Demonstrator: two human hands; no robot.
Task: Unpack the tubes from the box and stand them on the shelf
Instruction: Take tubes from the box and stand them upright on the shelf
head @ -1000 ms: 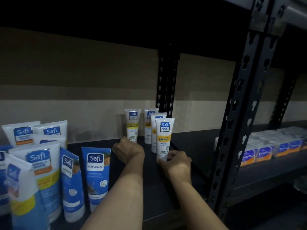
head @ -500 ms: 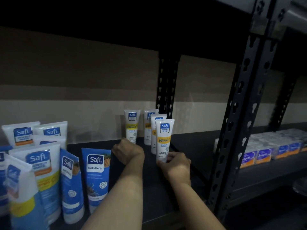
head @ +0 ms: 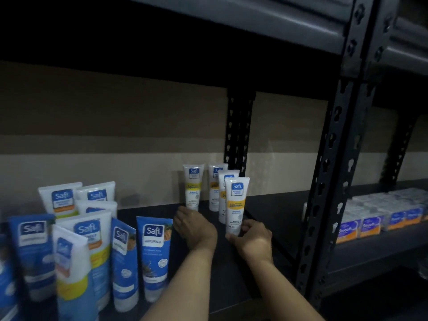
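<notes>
Several small white tubes with yellow bands stand cap-down on the dark shelf [head: 273,205]. The front tube [head: 236,202] is upright, and my right hand [head: 251,239] grips its cap end at the bottom. Two more tubes [head: 223,195] stand close behind it, and another white tube [head: 193,186] stands to the left near the back wall. My left hand [head: 194,228] rests on the shelf just in front of that left tube, fingers curled loosely, holding nothing. No box is in view.
Larger blue and white tubes [head: 154,253] stand crowded at the left of the shelf. A black perforated upright [head: 324,193] rises on the right, another upright [head: 237,140] stands at the back. Wrapped blue-and-orange packs [head: 370,223] fill the neighbouring shelf.
Both hands stay almost where they were. The front tube has settled upright under my right hand's grip.
</notes>
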